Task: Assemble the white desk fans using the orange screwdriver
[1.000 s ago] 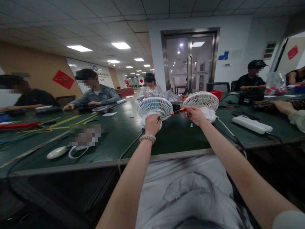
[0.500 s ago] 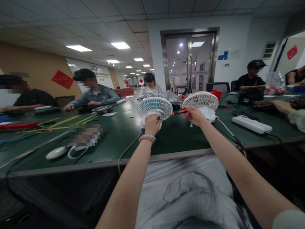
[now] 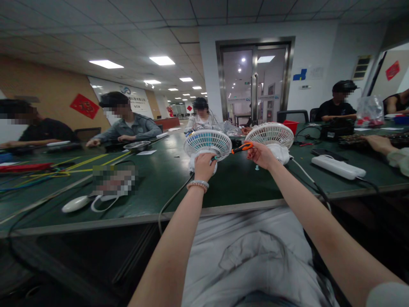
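Observation:
Two white fans stand side by side on the green table (image 3: 236,187). My left hand (image 3: 204,166) is closed against the rear housing of the left fan (image 3: 207,143). A small teal piece (image 3: 213,158) shows at its fingertips; whether it is pinched there I cannot tell. In my right hand (image 3: 260,155) is a screwdriver with an orange and black handle (image 3: 242,148), its front end pointing left toward my left fingers. Just behind that hand is the right fan (image 3: 271,134). A small pale blue piece (image 3: 257,167) is below it.
A white power strip (image 3: 338,166) and a dark phone (image 3: 329,154) lie to the right. At left are a white-handled object (image 3: 76,204), partly blurred out, and a red item (image 3: 25,168). Fan cords hang over the table edge. Several people sit around the table.
My right hand has turned slightly on the screwdriver, so more of the orange handle shows and the fingers sit differently. My left hand and both fans stay in place.

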